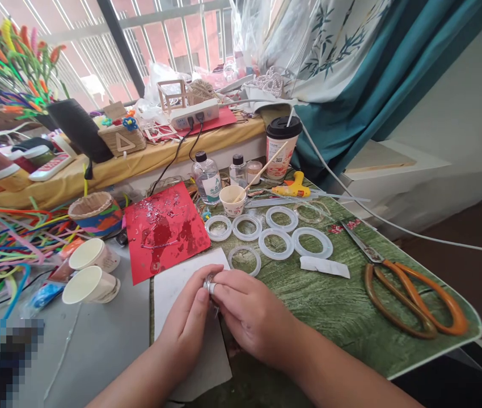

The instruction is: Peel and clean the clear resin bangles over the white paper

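Silvery, shiny small object (210, 287), its outline largely hidden, sits between the two hands above the desk (330, 311), toward its near edge. The fingers of the left hand (187, 309) and of the right hand (249, 311) pinch it together, tips meeting around it. Beneath lies a white sheet of paper (173, 286).

Handwork on the piece appears under way: it is not set down, and how much is left cannot be told with the fingers covering it.

Big scissors with orange-brown handles (375, 258) lie unused, handles toward the near right corner, with a crumpled white paper strip (325, 267) to their left. Just beyond the hands, six translucent whitish rings (263, 243) lie flat, untouched; whether they are filled is unclear. Left of them, a red square sheet (168, 232) carries glossy, wet-looking patches, suggesting a messy stage done.

Farther back, a white paper cup (232, 204) holds a thin wooden stick (262, 173), apparently for stirring, before clear dark-capped bottles (207, 181). A yellow glue gun (294, 187) rests idle near the far right corner.
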The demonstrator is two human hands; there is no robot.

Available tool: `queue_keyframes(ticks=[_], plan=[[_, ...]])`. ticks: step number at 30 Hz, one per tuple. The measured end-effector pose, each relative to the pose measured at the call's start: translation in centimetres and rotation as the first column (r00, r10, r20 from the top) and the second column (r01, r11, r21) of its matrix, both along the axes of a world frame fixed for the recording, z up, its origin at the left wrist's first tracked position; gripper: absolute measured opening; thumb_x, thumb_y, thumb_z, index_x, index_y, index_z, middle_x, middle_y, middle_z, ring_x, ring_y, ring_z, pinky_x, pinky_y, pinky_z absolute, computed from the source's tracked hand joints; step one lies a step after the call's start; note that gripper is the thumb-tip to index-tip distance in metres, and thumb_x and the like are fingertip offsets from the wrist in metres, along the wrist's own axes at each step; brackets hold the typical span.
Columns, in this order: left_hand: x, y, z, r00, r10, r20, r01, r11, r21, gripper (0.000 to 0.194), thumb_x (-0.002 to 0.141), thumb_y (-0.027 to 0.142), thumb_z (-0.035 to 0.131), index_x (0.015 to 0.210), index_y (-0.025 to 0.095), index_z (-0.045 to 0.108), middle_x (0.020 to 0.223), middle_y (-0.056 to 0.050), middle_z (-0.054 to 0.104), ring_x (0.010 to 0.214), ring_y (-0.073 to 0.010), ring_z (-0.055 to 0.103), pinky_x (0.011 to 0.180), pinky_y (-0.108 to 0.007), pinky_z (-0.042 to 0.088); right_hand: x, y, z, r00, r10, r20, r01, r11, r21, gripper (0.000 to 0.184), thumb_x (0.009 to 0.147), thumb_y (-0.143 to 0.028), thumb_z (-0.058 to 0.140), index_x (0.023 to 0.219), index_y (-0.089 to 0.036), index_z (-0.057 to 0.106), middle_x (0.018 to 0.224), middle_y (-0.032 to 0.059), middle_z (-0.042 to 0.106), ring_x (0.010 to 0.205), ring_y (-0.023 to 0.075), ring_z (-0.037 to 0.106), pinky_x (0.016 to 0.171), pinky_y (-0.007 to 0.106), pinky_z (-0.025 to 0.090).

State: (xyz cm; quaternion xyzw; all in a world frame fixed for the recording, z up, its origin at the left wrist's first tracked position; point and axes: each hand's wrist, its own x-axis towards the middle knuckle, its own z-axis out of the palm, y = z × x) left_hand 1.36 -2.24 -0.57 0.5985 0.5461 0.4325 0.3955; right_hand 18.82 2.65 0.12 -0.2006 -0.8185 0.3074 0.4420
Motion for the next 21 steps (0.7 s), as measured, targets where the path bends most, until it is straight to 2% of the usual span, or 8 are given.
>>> queue_keyframes(ticks=[4, 5, 7, 9, 13, 15, 18, 21], plan=[[0.04, 0.32, 0.02, 1.000, 0.003, -0.023, -0.002, 1.000, 0.027, 0.046, 0.108, 0.052, 0.051, 0.145, 0.028, 0.063, 0.151, -0.008, 0.065, 0.141, -0.0290, 0.058, 0.120, -0.043, 0.043, -0.20, -0.06, -0.04, 0.990, -0.136, -0.037, 0.124, 0.965, -0.229, 0.025, 0.104, -0.008, 0.049, 0.087, -0.019, 0.063, 0.090, 0.0075, 0.068, 0.086, 0.0207, 0.066, 0.081, 0.032, 0.059], [0.05, 0.41, 0.05, 1.000, 0.009, -0.010, -0.009, 1.000, 0.018, 0.046, 0.108, 0.053, 0.051, 0.144, 0.028, 0.064, 0.150, -0.008, 0.066, 0.140, -0.0291, 0.059, 0.120, -0.043, 0.043, -0.23, -0.13, -0.05, 0.993, -0.116, -0.035, 0.106, 0.972, -0.208, 0.025, 0.104, -0.008, 0.048, 0.088, -0.019, 0.063, 0.091, 0.0083, 0.068, 0.087, 0.0212, 0.066, 0.082, 0.033, 0.059], [0.09, 0.55, 0.18, 0.997, 0.048, 0.055, -0.046, 0.998, -0.033, 0.046, 0.109, 0.056, 0.047, 0.138, 0.027, 0.068, 0.142, -0.009, 0.071, 0.131, -0.0285, 0.065, 0.115, -0.042, 0.049, -0.27, -0.29, -0.10, 1.000, 0.004, -0.002, -0.004, 0.999, -0.052, 0.024, 0.103, -0.006, 0.046, 0.095, -0.017, 0.066, 0.098, 0.0121, 0.070, 0.095, 0.0247, 0.066, 0.091, 0.038, 0.059], [0.19, 0.65, 0.32, 0.989, 0.093, 0.115, -0.083, 0.993, -0.082, 0.049, 0.109, 0.058, 0.043, 0.133, 0.024, 0.070, 0.133, -0.011, 0.075, 0.121, -0.0279, 0.070, 0.108, -0.042, 0.053, -0.38, -0.47, -0.24, 0.997, 0.075, 0.028, -0.076, 0.996, 0.048, 0.025, 0.101, -0.004, 0.045, 0.101, -0.015, 0.067, 0.103, 0.0145, 0.071, 0.101, 0.0270, 0.066, 0.097, 0.042, 0.058], [0.59, 0.89, 0.37, 0.994, 0.090, 0.062, -0.085, 0.994, -0.071, 0.055, 0.106, 0.063, 0.047, 0.133, 0.022, 0.071, 0.138, -0.012, 0.074, 0.129, -0.0296, 0.066, 0.114, -0.043, 0.049, -0.71, -0.71, -0.59, 0.992, -0.125, 0.000, 0.124, 0.981, -0.153, 0.025, 0.103, -0.007, 0.046, 0.089, -0.019, 0.063, 0.090, 0.0078, 0.067, 0.086, 0.0214, 0.064, 0.082, 0.034, 0.059], [0.75, 0.99, 0.34, 0.995, 0.089, 0.041, -0.086, 0.994, -0.068, 0.057, 0.107, 0.064, 0.043, 0.132, 0.021, 0.072, 0.135, -0.012, 0.075, 0.129, -0.0300, 0.066, 0.114, -0.043, 0.049, -0.74, -0.75, -0.66, 0.995, -0.102, 0.019, 0.104, 0.986, -0.134, 0.026, 0.103, -0.007, 0.046, 0.087, -0.019, 0.062, 0.088, 0.0075, 0.066, 0.083, 0.0210, 0.062, 0.080, 0.034, 0.058], [0.78, 1.01, 0.29, 0.992, 0.112, 0.050, -0.107, 0.990, -0.089, 0.059, 0.109, 0.062, 0.037, 0.129, 0.019, 0.072, 0.128, -0.013, 0.077, 0.122, -0.0302, 0.069, 0.110, -0.044, 0.051, -0.71, -0.78, -0.58, 0.998, 0.039, 0.048, -0.036, 0.998, -0.048, 0.024, 0.100, -0.006, 0.046, 0.089, -0.018, 0.063, 0.093, 0.0094, 0.068, 0.089, 0.0228, 0.063, 0.086, 0.036, 0.057], [0.60, 1.02, 0.19, 0.995, 0.095, -0.010, -0.095, 0.993, -0.067, 0.057, 0.109, 0.060, 0.038, 0.130, 0.018, 0.071, 0.134, -0.014, 0.075, 0.125, -0.0313, 0.068, 0.112, -0.047, 0.050, -0.93, -0.81, -0.43, 0.996, -0.088, 0.007, 0.087, 0.967, -0.240, 0.027, 0.101, -0.008, 0.049, 0.080, -0.020, 0.060, 0.086, 0.0054, 0.065, 0.083, 0.0203, 0.062, 0.080, 0.033, 0.055]])
